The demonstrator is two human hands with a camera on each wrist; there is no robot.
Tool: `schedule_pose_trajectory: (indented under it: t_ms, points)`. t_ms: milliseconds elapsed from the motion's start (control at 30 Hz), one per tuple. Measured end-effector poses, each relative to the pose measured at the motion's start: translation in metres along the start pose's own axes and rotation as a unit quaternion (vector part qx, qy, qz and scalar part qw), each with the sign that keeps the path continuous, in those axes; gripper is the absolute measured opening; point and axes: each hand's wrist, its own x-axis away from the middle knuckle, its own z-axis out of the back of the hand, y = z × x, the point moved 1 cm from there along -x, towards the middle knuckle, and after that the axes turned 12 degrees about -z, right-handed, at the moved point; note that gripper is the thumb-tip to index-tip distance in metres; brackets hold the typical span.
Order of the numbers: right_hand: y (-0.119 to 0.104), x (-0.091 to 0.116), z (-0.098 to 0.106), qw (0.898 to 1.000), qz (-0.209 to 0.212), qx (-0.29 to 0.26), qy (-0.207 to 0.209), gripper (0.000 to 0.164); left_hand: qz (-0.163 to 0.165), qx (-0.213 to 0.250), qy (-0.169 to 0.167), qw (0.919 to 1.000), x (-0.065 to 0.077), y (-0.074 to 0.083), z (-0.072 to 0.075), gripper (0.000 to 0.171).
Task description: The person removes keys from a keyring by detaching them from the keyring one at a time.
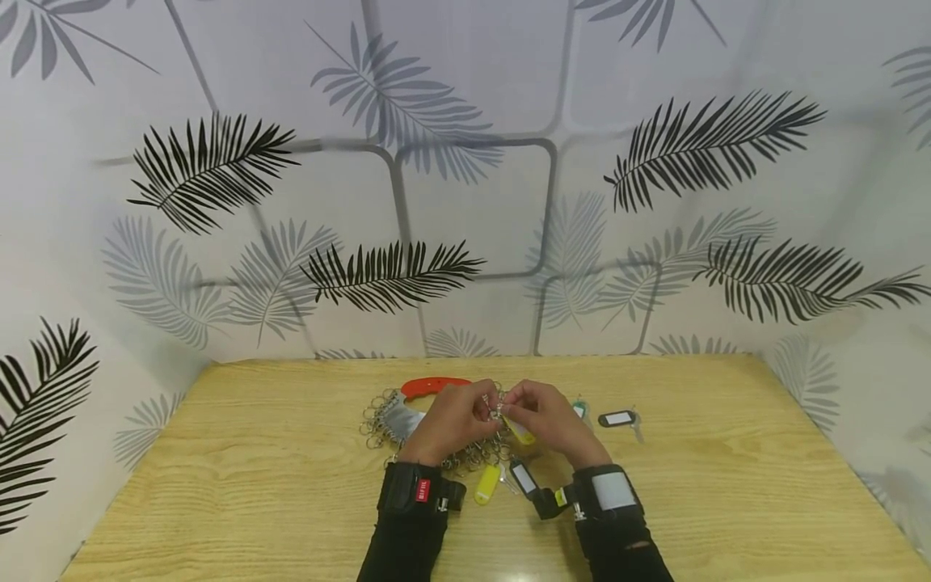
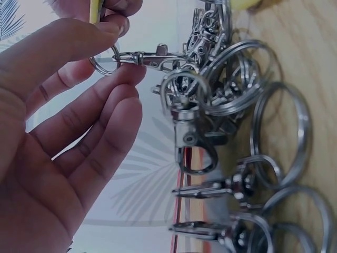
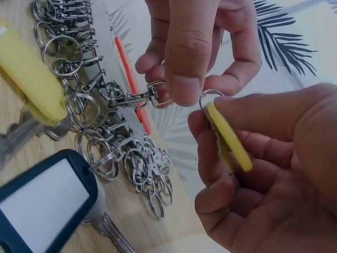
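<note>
My left hand (image 1: 452, 419) pinches a split ring (image 2: 103, 68) between thumb and finger, beside a silver swivel clasp (image 2: 152, 59) joined to it. Opposite it, my right hand (image 1: 554, 420) pinches a yellow key tag (image 3: 231, 138) by its end at the same ring. A key hangs behind that tag, partly hidden by it. The clasp belongs to a metal plate (image 1: 402, 422) with a red handle (image 1: 429, 386), its edge hung with many clasps and rings. Part of the plate is behind my left hand.
Near my wrists lie another yellow key tag (image 1: 487, 483) with a key and a dark key tag (image 1: 522, 477). Farther right on the wooden table (image 1: 727, 469) are a black key tag (image 1: 617, 419) with a key and a green one (image 1: 579, 408). A leaf-patterned wall (image 1: 465, 210) stands behind.
</note>
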Motion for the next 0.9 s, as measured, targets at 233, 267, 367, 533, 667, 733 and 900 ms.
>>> schedule_pose_trajectory:
  t_ms: [233, 267, 367, 533, 667, 733, 900]
  points:
    - [-0.004, 0.001, -0.004, 0.999, -0.028, 0.006, 0.041, 0.006, 0.001, 0.01, 0.002, 1.0, 0.001, 0.0, 0.0, 0.017]
    - [-0.004, 0.001, -0.005, 0.998, -0.031, 0.008, 0.049, 0.006, 0.001, 0.009, 0.002, 1.0, 0.001, 0.0, 0.0, 0.016]
    - [-0.006, 0.0, -0.008, 0.997, -0.039, 0.013, 0.061, 0.006, 0.002, 0.007, 0.001, 1.0, 0.001, 0.0, 0.001, 0.017]
    - [-0.009, 0.0, -0.011, 0.996, -0.049, 0.015, 0.068, 0.005, 0.007, 0.005, -0.002, 1.0, 0.002, -0.001, 0.001, 0.017]
    - [-0.01, 0.0, -0.011, 0.996, -0.044, 0.023, 0.077, 0.004, 0.019, 0.007, -0.003, 0.9998, 0.002, -0.001, 0.001, 0.017]
    - [-0.011, 0.0, -0.012, 0.996, -0.037, 0.028, 0.081, 0.005, 0.023, 0.01, -0.004, 0.9997, 0.002, -0.001, 0.002, 0.017]
    - [-0.01, -0.001, -0.012, 0.995, -0.001, 0.052, 0.09, 0.006, 0.027, 0.016, -0.005, 0.9995, 0.001, -0.002, 0.002, 0.016]
